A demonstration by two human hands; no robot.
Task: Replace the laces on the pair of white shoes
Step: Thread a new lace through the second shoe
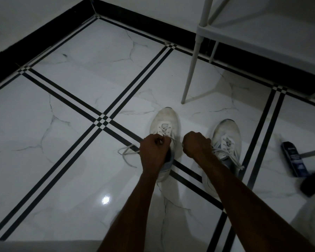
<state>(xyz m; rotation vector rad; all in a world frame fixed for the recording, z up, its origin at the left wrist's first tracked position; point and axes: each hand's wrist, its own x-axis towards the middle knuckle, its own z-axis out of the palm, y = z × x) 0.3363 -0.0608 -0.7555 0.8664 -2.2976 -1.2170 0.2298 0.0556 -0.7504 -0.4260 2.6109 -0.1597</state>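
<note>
Below, two white shoes [164,122], two hands [154,151] gripping laces [164,130]

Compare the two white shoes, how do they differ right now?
The left shoe has a loose lace trailing onto the floor, with the left hand pinching it; the right shoe has its lace ends lying over its own side. Both are white and point the same way.

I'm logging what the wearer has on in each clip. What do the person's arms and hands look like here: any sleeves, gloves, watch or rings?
Both forearms are bare as far as the frame shows, with no sleeves in view. The left hand and the right hand wear no gloves, and neither wrist shows a watch or band. No rings are visible, though the dim light and curled fingers hide much of them.
</note>
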